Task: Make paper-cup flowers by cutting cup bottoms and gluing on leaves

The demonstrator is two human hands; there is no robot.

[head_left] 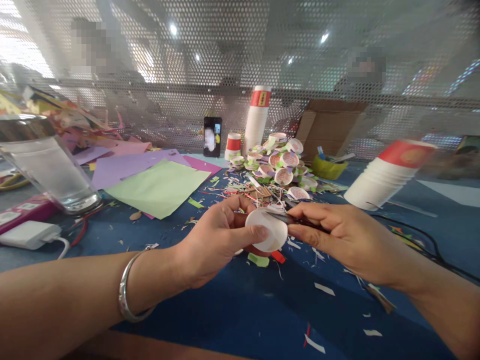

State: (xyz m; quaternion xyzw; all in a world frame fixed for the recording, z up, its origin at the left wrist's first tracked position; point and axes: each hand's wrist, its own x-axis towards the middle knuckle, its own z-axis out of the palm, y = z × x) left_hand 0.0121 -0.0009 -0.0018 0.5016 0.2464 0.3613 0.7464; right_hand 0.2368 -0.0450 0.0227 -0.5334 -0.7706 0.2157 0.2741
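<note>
My left hand point(225, 230) is closed on a round white paper cup piece point(268, 237), thumb pressed on its pale face; a bit of red shows beneath it. In my right hand point(330, 232) is a slim metal-bladed cutting tool point(278, 216), its blade against the upper right edge of the cup piece. Fingers hide the handle, so I cannot tell whether it is scissors or a knife. Just behind both hands lie paper scraps point(258, 192) and a heap of short cup pieces point(283, 160) with green and purple paper bits.
Stacked paper cups point(257, 120) stand at the back, another stack point(388, 175) leans at right. Coloured paper sheets point(161, 187), a glass tumbler point(48, 165) and a power strip point(28, 215) are at left. A phone point(212, 137) stands before the perforated metal screen point(180, 105).
</note>
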